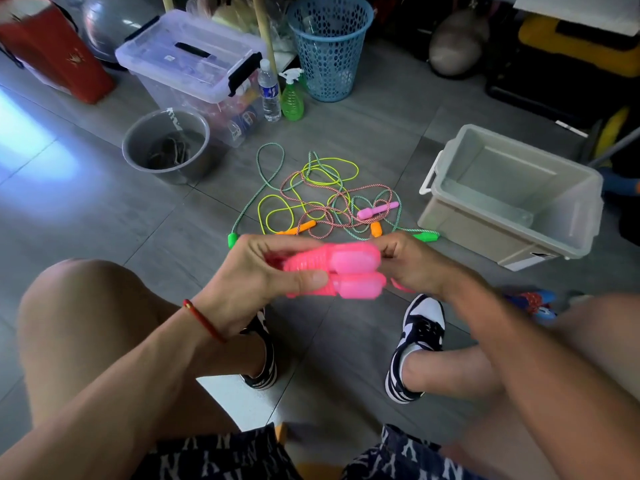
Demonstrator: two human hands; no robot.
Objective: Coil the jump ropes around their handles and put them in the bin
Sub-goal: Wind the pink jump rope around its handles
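At frame centre, the left hand [256, 282] grips two rope-wrapped pink handles [346, 271]; the right hand [412, 265] pinches their ends, the grey bin [512, 199] at right.

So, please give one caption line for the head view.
Both hands hold a coiled pink jump rope; the bin waits.

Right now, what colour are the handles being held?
Pink handles, wrapped in pink rope; head view shows it best.
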